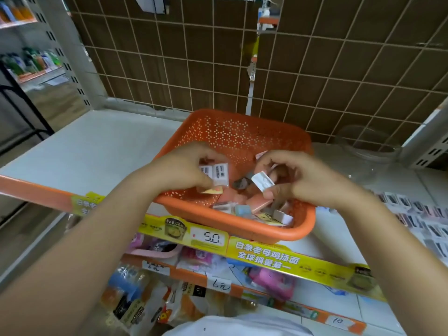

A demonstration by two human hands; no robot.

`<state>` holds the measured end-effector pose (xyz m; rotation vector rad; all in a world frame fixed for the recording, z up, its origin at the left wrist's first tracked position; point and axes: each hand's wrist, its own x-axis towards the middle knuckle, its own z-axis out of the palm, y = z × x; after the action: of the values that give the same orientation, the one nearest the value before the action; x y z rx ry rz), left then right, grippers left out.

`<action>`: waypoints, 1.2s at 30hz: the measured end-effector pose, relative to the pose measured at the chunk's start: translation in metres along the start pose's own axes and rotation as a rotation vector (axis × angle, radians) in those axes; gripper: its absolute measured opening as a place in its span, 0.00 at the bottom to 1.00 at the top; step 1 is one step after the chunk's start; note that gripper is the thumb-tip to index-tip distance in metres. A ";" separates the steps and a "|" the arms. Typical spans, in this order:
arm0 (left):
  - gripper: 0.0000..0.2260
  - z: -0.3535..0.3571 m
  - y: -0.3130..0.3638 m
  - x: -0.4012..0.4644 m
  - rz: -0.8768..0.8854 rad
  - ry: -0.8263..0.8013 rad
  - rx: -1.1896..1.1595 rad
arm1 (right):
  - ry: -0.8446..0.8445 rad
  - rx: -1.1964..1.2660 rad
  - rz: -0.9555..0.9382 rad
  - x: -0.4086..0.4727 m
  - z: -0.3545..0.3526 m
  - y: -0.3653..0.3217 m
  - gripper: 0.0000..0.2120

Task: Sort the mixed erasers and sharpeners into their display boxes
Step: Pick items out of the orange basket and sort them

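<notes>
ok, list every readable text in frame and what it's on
"5.0": white price tag on shelf edge.
"白象老母鸡汤面 全球销量第一": yellow shelf strip.
"6元": handwritten tag, lower shelf.
"10": handwritten tag, lower right.
Labels on the erasers gripped by the left hand: blurred.

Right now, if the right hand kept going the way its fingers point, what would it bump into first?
Probably the left hand and its white packets. The right hand, pinching a white piece, points leftward across the basket; depth is unclear.
</notes>
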<state>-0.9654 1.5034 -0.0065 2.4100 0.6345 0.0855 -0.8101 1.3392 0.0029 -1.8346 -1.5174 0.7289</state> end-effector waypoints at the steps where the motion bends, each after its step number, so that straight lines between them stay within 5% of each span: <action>1: 0.25 0.000 0.002 -0.003 0.024 0.024 -0.099 | 0.038 0.081 -0.019 -0.002 0.001 0.002 0.22; 6: 0.25 0.005 0.021 -0.017 0.120 0.119 -0.596 | 0.193 0.424 -0.130 -0.017 0.004 0.012 0.20; 11: 0.27 0.022 0.049 -0.021 0.185 0.185 -0.757 | 0.309 0.690 -0.206 -0.037 -0.004 0.020 0.21; 31: 0.23 0.166 0.194 -0.005 0.024 0.187 -1.037 | 0.444 0.738 0.021 -0.194 -0.111 0.130 0.18; 36: 0.23 0.188 0.201 -0.007 0.005 0.159 -0.997 | 0.425 0.432 -0.025 -0.213 -0.120 0.134 0.22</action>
<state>-0.8464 1.2565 -0.0346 1.4444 0.4850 0.4779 -0.6733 1.0972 -0.0188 -1.5181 -1.0137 0.5557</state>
